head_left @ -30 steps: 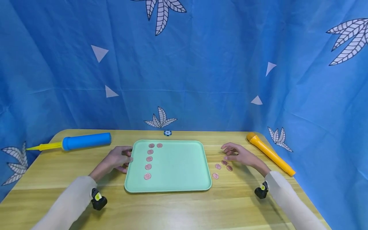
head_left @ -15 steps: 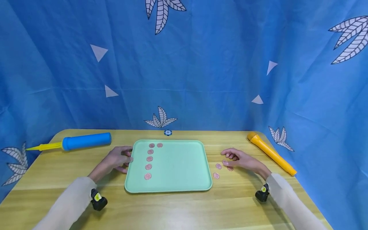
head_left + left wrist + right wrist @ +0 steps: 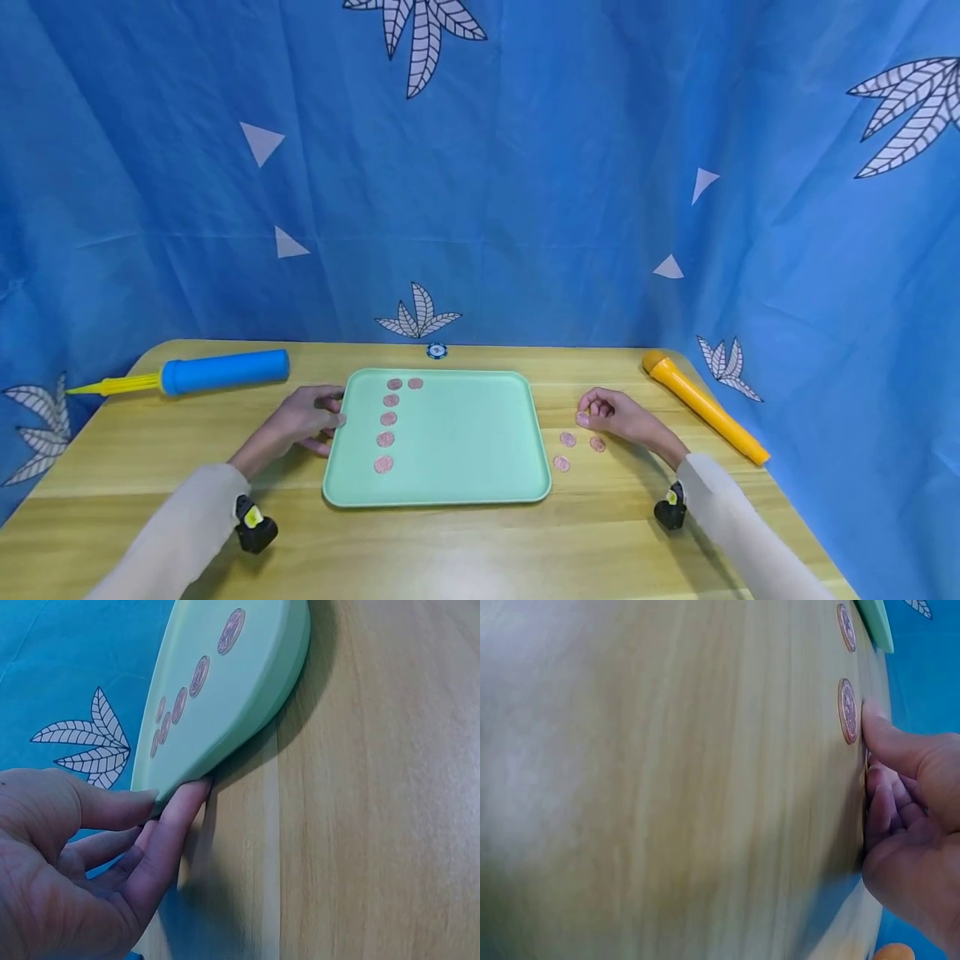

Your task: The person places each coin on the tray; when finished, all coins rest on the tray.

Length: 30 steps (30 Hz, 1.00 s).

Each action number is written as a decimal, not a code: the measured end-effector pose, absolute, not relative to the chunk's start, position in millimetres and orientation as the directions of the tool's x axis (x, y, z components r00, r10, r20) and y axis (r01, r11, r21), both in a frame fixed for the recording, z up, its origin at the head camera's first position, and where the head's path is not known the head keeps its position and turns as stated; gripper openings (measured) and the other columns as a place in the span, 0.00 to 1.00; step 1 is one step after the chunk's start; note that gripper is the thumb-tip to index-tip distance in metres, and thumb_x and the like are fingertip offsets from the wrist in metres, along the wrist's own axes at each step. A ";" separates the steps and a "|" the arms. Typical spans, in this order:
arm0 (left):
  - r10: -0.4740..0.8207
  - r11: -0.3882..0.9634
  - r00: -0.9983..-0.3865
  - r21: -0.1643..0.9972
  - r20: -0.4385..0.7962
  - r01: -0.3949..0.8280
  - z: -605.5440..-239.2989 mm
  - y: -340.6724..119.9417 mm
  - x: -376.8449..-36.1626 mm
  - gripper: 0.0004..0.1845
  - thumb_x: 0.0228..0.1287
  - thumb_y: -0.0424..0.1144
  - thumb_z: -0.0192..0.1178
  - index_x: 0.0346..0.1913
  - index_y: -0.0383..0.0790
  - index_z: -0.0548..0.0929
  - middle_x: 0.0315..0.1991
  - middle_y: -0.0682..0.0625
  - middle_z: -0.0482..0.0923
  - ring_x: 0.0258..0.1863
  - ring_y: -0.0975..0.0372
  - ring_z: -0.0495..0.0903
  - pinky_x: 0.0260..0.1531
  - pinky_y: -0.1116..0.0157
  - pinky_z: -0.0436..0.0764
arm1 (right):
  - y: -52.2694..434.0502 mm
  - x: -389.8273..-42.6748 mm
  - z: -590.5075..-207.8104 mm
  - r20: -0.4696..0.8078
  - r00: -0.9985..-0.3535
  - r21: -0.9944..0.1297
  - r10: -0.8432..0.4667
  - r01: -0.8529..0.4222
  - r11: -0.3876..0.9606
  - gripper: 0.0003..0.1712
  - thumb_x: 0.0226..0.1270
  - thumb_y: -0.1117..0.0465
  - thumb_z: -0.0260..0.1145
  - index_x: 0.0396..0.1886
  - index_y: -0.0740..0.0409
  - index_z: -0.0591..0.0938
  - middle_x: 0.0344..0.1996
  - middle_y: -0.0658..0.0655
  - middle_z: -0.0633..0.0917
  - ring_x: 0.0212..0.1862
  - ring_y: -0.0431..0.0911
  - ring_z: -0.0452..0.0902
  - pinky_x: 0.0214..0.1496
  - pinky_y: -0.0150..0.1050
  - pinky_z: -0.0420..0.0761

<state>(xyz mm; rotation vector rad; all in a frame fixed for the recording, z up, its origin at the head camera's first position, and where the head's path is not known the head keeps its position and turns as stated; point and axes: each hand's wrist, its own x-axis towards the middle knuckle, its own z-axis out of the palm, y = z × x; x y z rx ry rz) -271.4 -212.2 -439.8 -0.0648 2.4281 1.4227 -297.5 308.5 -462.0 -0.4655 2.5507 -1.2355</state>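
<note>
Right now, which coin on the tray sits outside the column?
The coin just right of the column's farthest one; the other five on the tray run front to back in line.

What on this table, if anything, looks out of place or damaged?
Nothing looks damaged or spilled. One coin on the tray looks odd, sitting outside the five-coin column, beside its far end. A small chip lies alone beyond the tray.

The person's bare right grip draws together, its fingers now curled in towards the thumb. Of four round, copper-coloured coins seen earlier beside it, the farthest is now hidden at the fingertips.
</note>
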 end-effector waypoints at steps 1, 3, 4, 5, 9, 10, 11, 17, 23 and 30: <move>0.126 0.500 -0.946 0.843 -0.299 -0.200 -440.2 -212.5 -270.4 0.34 0.73 0.27 0.59 0.78 0.24 0.62 0.54 0.34 0.73 0.35 0.56 0.83 0.26 0.59 0.91 | 307.6 -296.5 -462.1 -0.097 -0.916 -0.795 -0.389 -0.163 0.584 0.10 0.76 0.66 0.67 0.47 0.71 0.79 0.32 0.55 0.75 0.35 0.44 0.67 0.36 0.30 0.68; 0.131 0.492 -0.945 0.847 -0.298 -0.199 -441.2 -213.0 -268.8 0.34 0.73 0.27 0.59 0.78 0.25 0.62 0.54 0.34 0.73 0.35 0.56 0.83 0.26 0.59 0.91 | 305.9 -295.3 -461.8 -0.094 -0.924 -0.789 -0.371 -0.158 0.593 0.10 0.75 0.67 0.67 0.46 0.71 0.79 0.31 0.55 0.74 0.34 0.44 0.66 0.35 0.29 0.67; 0.131 0.489 -0.946 0.849 -0.298 -0.200 -441.6 -213.3 -268.2 0.34 0.73 0.27 0.59 0.78 0.25 0.62 0.54 0.34 0.73 0.35 0.56 0.83 0.26 0.59 0.91 | 304.4 -295.1 -461.5 -0.091 -0.927 -0.784 -0.363 -0.158 0.601 0.09 0.75 0.66 0.67 0.45 0.71 0.79 0.31 0.54 0.74 0.34 0.44 0.66 0.35 0.29 0.67; 0.129 0.488 -0.946 0.850 -0.297 -0.201 -441.9 -213.7 -267.7 0.34 0.73 0.27 0.59 0.78 0.25 0.62 0.54 0.34 0.73 0.35 0.56 0.83 0.26 0.59 0.91 | 302.7 -295.2 -461.4 -0.088 -0.932 -0.775 -0.351 -0.157 0.612 0.09 0.75 0.66 0.67 0.44 0.70 0.79 0.30 0.54 0.73 0.34 0.44 0.66 0.35 0.30 0.66; 0.122 0.491 -0.946 0.847 -0.300 -0.205 -442.7 -215.7 -267.5 0.34 0.73 0.27 0.59 0.78 0.25 0.61 0.54 0.34 0.73 0.35 0.56 0.82 0.26 0.59 0.91 | 294.7 -296.5 -461.7 -0.078 -0.954 -0.740 -0.290 -0.140 0.658 0.09 0.77 0.65 0.66 0.42 0.68 0.78 0.30 0.53 0.73 0.34 0.45 0.66 0.38 0.32 0.67; 0.122 0.491 -0.947 0.847 -0.299 -0.204 -442.7 -216.0 -267.8 0.34 0.73 0.27 0.59 0.78 0.25 0.61 0.54 0.34 0.73 0.35 0.56 0.82 0.26 0.59 0.91 | 293.1 -297.0 -462.5 -0.072 -0.961 -0.730 -0.265 -0.131 0.671 0.08 0.77 0.65 0.65 0.41 0.68 0.78 0.30 0.53 0.74 0.35 0.45 0.67 0.38 0.33 0.68; 0.124 0.492 -0.947 0.847 -0.298 -0.202 -442.5 -216.0 -268.2 0.34 0.73 0.27 0.59 0.79 0.24 0.61 0.54 0.34 0.73 0.35 0.56 0.82 0.26 0.59 0.91 | 291.7 -297.3 -463.1 -0.071 -0.969 -0.725 -0.238 -0.114 0.679 0.08 0.77 0.65 0.65 0.41 0.67 0.79 0.30 0.54 0.75 0.34 0.45 0.67 0.38 0.33 0.68; 0.146 0.483 -0.947 0.856 -0.286 -0.184 -441.9 -212.5 -269.9 0.35 0.73 0.27 0.59 0.78 0.23 0.61 0.54 0.33 0.73 0.35 0.57 0.83 0.26 0.60 0.91 | 288.6 -299.1 -462.1 -0.066 -0.993 -0.732 -0.100 -0.020 0.681 0.06 0.77 0.67 0.63 0.41 0.69 0.81 0.29 0.55 0.79 0.31 0.45 0.69 0.33 0.32 0.71; 0.159 0.460 -0.949 0.871 -0.271 -0.172 -443.7 -211.0 -268.9 0.34 0.72 0.26 0.59 0.78 0.23 0.62 0.55 0.32 0.74 0.33 0.57 0.83 0.25 0.59 0.91 | 277.5 -302.2 -447.7 -0.077 -0.992 -0.759 -0.098 -0.005 0.651 0.09 0.76 0.71 0.61 0.46 0.75 0.84 0.33 0.66 0.87 0.32 0.45 0.81 0.34 0.34 0.85; 0.156 0.445 -0.954 0.880 -0.256 -0.163 -445.2 -215.1 -269.5 0.33 0.72 0.25 0.59 0.77 0.24 0.63 0.58 0.30 0.73 0.32 0.57 0.83 0.25 0.59 0.91 | 244.1 -305.8 -426.4 -0.044 -0.995 -0.813 -0.089 -0.016 0.582 0.13 0.76 0.71 0.63 0.54 0.77 0.81 0.37 0.72 0.89 0.34 0.53 0.88 0.41 0.45 0.91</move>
